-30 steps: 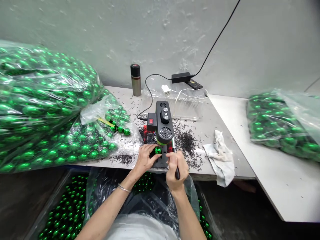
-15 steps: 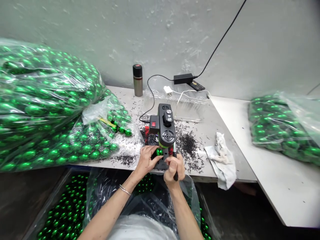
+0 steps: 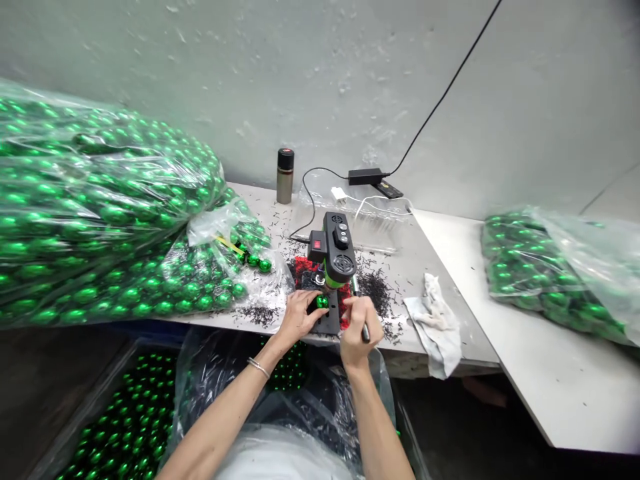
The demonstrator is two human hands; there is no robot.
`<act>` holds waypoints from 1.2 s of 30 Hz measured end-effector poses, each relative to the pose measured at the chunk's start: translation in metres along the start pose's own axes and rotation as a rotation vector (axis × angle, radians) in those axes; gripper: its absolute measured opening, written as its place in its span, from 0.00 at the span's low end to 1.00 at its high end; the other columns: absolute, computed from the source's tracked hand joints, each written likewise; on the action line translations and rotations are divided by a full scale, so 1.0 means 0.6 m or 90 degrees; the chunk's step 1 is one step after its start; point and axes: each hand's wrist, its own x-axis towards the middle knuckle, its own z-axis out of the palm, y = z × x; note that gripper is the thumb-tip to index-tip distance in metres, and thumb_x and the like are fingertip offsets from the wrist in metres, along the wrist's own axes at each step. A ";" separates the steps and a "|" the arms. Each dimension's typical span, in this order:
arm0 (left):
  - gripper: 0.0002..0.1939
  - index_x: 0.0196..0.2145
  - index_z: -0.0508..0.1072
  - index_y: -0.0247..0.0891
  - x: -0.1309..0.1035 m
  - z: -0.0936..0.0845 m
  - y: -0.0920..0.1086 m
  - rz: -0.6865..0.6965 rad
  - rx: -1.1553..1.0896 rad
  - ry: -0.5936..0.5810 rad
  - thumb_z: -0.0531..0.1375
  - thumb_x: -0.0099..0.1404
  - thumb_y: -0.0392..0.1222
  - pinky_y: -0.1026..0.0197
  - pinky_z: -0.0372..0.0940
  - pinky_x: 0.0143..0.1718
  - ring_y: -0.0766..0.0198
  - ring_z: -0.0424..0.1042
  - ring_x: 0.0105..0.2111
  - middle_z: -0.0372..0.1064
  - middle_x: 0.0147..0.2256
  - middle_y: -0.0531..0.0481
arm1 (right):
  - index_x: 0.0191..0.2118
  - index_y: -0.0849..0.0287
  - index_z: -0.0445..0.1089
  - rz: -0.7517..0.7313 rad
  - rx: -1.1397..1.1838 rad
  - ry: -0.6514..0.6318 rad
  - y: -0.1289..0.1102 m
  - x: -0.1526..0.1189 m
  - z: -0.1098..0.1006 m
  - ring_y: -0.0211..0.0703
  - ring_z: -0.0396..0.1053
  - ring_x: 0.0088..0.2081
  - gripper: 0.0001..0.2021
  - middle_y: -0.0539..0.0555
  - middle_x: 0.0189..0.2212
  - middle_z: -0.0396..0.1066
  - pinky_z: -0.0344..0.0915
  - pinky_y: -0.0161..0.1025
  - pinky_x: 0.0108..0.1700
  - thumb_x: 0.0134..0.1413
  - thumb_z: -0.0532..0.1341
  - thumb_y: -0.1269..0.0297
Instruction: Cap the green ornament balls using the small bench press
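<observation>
A small black bench machine (image 3: pixel 339 250) with round fan vents and a red switch stands at the table's front. Under its head, on the black base plate (image 3: pixel 329 323), sits a shiny green ball (image 3: pixel 322 302). The thumb and fingers of my left hand (image 3: pixel 300 315) close around the ball from the left. My right hand (image 3: pixel 360 328) is wrapped around the black lever handle (image 3: pixel 366 333) at the machine's right side; the handle's end sticks out below the fist. Red material (image 3: pixel 345 293) shows beside the base.
Large clear bags of green balls (image 3: pixel 125 220) fill the left side; another bag (image 3: pixel 540 267) lies right. Black shavings (image 3: pixel 373 293) litter the table. A white cloth (image 3: pixel 435 327), a thermos (image 3: pixel 285 177), a power adapter (image 3: pixel 365 177) and a clear plastic tray (image 3: pixel 385 227) lie around.
My right hand and the lever handle have moved outward to the right of the machine. My left hand stays at the ball. The whole view has shifted slightly.
</observation>
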 end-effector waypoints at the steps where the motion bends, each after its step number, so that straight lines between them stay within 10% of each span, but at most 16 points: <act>1: 0.16 0.47 0.74 0.40 -0.003 -0.002 0.001 -0.001 -0.007 0.003 0.65 0.61 0.42 0.46 0.63 0.51 0.52 0.72 0.46 0.76 0.45 0.43 | 0.30 0.58 0.68 0.023 -0.006 -0.020 -0.016 0.015 -0.008 0.36 0.63 0.24 0.15 0.47 0.21 0.64 0.61 0.36 0.30 0.66 0.50 0.61; 10: 0.26 0.55 0.66 0.39 -0.086 -0.079 0.008 0.040 0.063 -0.019 0.62 0.63 0.50 0.41 0.59 0.57 0.47 0.64 0.58 0.65 0.57 0.37 | 0.30 0.58 0.69 0.079 -0.011 -0.084 -0.050 0.038 -0.025 0.37 0.65 0.26 0.16 0.48 0.22 0.65 0.60 0.36 0.32 0.65 0.52 0.58; 15: 0.11 0.47 0.70 0.38 0.008 -0.142 -0.052 -0.092 0.180 0.155 0.58 0.67 0.42 0.45 0.60 0.57 0.47 0.66 0.54 0.67 0.53 0.37 | 0.31 0.58 0.69 0.074 0.008 -0.072 -0.038 0.022 -0.017 0.37 0.65 0.26 0.15 0.48 0.23 0.65 0.61 0.36 0.32 0.65 0.51 0.58; 20: 0.05 0.40 0.69 0.33 0.092 -0.155 -0.094 -0.138 0.171 0.150 0.58 0.65 0.34 0.50 0.64 0.48 0.51 0.71 0.44 0.67 0.45 0.38 | 0.31 0.58 0.68 0.065 0.012 -0.071 -0.037 0.020 -0.017 0.36 0.64 0.26 0.15 0.48 0.24 0.65 0.61 0.36 0.32 0.66 0.51 0.59; 26: 0.06 0.35 0.69 0.36 0.095 -0.143 -0.084 -0.170 0.108 0.120 0.64 0.60 0.35 0.57 0.68 0.41 0.58 0.74 0.36 0.70 0.33 0.48 | 0.31 0.58 0.68 0.038 0.007 -0.078 -0.034 0.017 -0.017 0.37 0.65 0.26 0.14 0.48 0.23 0.64 0.61 0.36 0.32 0.66 0.50 0.62; 32: 0.17 0.45 0.64 0.39 0.039 -0.143 -0.031 -0.445 -0.519 0.112 0.64 0.63 0.44 0.61 0.73 0.34 0.63 0.78 0.30 0.72 0.33 0.51 | 0.31 0.58 0.68 0.033 0.005 -0.073 -0.031 0.016 -0.016 0.37 0.65 0.26 0.14 0.48 0.23 0.64 0.62 0.36 0.32 0.66 0.50 0.62; 36: 0.18 0.44 0.68 0.39 0.000 -0.129 0.006 -0.499 -0.692 0.091 0.68 0.59 0.44 0.65 0.73 0.34 0.66 0.77 0.30 0.73 0.32 0.53 | 0.32 0.58 0.67 0.033 0.001 -0.074 -0.031 0.016 -0.016 0.36 0.64 0.25 0.14 0.48 0.23 0.64 0.61 0.36 0.31 0.66 0.50 0.62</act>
